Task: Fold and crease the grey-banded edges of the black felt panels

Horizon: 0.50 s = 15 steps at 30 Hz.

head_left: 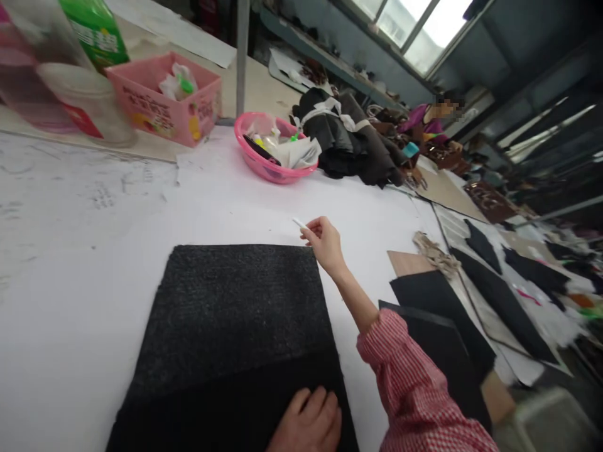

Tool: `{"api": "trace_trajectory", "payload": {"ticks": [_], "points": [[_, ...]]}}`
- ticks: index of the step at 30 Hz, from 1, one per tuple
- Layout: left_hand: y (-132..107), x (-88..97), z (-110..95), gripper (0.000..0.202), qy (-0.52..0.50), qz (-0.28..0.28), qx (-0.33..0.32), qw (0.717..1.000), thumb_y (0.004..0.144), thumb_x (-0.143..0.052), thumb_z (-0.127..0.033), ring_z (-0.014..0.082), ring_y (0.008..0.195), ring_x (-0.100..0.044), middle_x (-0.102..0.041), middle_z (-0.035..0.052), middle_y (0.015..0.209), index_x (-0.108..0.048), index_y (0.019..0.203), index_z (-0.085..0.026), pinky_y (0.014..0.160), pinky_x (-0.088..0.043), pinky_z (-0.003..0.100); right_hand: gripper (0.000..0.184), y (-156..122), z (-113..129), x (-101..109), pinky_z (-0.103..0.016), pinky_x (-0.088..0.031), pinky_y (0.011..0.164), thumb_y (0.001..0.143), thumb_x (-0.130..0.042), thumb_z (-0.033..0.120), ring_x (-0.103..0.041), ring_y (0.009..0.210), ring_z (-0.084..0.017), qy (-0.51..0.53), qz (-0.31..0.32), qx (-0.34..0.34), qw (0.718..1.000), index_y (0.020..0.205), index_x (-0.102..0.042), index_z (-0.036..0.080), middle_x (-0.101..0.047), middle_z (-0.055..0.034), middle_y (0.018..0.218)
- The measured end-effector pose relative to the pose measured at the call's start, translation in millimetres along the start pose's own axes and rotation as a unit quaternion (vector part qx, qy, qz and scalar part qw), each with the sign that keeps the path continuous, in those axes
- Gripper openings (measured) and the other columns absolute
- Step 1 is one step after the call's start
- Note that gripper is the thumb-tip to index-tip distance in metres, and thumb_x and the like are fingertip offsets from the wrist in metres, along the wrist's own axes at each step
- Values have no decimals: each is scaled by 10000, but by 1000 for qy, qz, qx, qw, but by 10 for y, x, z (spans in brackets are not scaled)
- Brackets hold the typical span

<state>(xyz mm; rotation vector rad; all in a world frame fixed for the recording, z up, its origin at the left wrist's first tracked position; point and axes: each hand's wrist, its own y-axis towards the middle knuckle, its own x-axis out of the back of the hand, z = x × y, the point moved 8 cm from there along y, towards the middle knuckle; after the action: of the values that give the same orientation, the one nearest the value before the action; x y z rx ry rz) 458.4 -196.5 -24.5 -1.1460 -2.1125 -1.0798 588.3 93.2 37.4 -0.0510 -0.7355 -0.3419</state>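
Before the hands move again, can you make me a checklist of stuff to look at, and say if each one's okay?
1. White stick held: ok, it is between the fingers of the right hand.
2. Left hand on the black sheet: ok, it rests on the near part.
3. Stick's tip touching the white table: cannot tell, it points past the sheet's far edge.
4. Sheet's far corners lying flat: ok, both look down.
5. Sheet's near edge straight: cannot tell, it runs out of the picture.
6. Pink basin clear of the sheet: ok, it stands beyond it, with white table between.
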Motion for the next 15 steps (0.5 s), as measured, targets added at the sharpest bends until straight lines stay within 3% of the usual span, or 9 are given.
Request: {"api": "trace_trajectory", "payload": {"ticks": [4, 6, 8, 11, 15], "points": [[5, 112, -157, 263, 92, -10, 7, 996, 967, -521, -272, 251, 1089, -618, -677, 62, 1206, -624, 1195, -191, 908, -471, 406, 294, -1596, -385, 815, -257, -532, 622, 892, -622, 403, -676, 777, -173, 132, -18, -41, 990, 1076, -574, 179, -664, -13, 842], [6, 152, -180, 248, 101, -1, 21, 995, 947, -548, -237, 250, 1106, -605, -666, 52, 1212, -624, 1180, -201, 930, -452, 413, 294, -2280, -652, 1027, -262, -530, 658, 908, -602, 460, -670, 803, -177, 146, -22, -82, 986, 995, -630, 181, -675, -30, 861], [3, 159, -211, 267, 114, 14, 31, 993, 929, -556, -195, 258, 1125, -593, -651, 53, 1233, -613, 1190, -205, 951, -447, 427, 320, -2810, -883, 1098, -269, -530, 669, 917, -592, 484, -665, 813, -185, 154, -20, -120, 980, 1015, -643, 184, -678, -36, 862], [7, 143, -258, 356, 130, 38, 43, 990, 909, -546, -146, 263, 1160, -567, -614, 73, 1287, -567, 1261, -193, 987, -445, 435, 361, -3299, -1094, 1058, -283, -533, 659, 922, -571, 513, -656, 790, -195, 163, -33, -153, 974, 1030, -643, 176, -674, -53, 863], [91, 182, -180, 458, 97, 71, 116, 986, 882, -567, -152, 260, 1152, -556, -573, 100, 1295, -500, 1335, -177, 974, -474, 416, 382, -3502, -1224, 858, -275, -531, 642, 923, -549, 536, -649, 785, -199, 198, -25, -168, 965, 1030, -632, 179, -664, -52, 855]]}}
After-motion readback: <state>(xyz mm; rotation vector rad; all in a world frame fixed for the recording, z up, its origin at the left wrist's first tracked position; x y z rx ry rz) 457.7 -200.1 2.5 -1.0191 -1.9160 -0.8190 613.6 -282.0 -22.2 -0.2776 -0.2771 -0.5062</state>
